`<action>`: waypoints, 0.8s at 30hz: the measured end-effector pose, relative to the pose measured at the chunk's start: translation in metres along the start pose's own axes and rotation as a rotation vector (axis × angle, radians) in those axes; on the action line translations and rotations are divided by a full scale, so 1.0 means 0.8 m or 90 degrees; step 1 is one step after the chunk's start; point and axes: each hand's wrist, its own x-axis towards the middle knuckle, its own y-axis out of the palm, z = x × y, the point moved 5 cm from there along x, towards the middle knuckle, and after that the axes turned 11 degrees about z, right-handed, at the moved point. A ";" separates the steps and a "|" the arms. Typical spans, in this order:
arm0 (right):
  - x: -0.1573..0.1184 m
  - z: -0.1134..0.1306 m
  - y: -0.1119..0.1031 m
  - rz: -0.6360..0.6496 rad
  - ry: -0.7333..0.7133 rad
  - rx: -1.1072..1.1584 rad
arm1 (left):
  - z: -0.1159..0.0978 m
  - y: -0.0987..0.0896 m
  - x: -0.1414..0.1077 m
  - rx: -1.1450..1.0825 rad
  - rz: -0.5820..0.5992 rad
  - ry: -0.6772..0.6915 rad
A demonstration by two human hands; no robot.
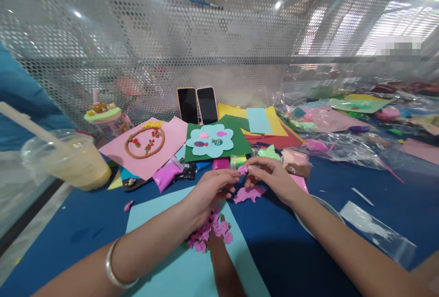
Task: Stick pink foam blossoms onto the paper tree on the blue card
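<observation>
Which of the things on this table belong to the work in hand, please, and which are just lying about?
In use:
left hand
right hand
pink clay bit
flat pink clay piece
pink clay flowers
light blue sheet

Lying about:
two phones
drink cup
green card
pink card

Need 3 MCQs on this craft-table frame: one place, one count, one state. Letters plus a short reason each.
1. Where does the light blue sheet lie?
A. under the forearms
B. on the mesh wall
C. over the phones

2. How many phones lean on the mesh?
A. one
B. two
C. four

3. What do left hand and right hand do with the pink clay bit?
A. pinch it between fingertips
B. leave it lying flat
C. drop it in the cup

Key: 1 A, it spreads on the blue table below the arms; 2 B, two dark screens stand side by side; 3 A, both hands' fingertips meet on it.
</observation>
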 end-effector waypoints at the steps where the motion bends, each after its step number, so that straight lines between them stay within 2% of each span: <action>1: 0.000 0.000 0.000 -0.002 0.003 0.002 | 0.000 0.000 0.000 0.001 0.000 -0.001; 13: -0.001 0.000 0.000 0.020 0.020 -0.034 | 0.001 0.002 -0.002 -0.018 0.019 -0.023; 20: -0.002 0.006 -0.006 0.013 -0.057 -0.099 | -0.002 0.008 -0.008 -0.053 0.024 -0.040; 24: -0.002 0.009 -0.007 -0.001 -0.071 -0.117 | -0.003 0.008 -0.009 -0.056 0.021 -0.051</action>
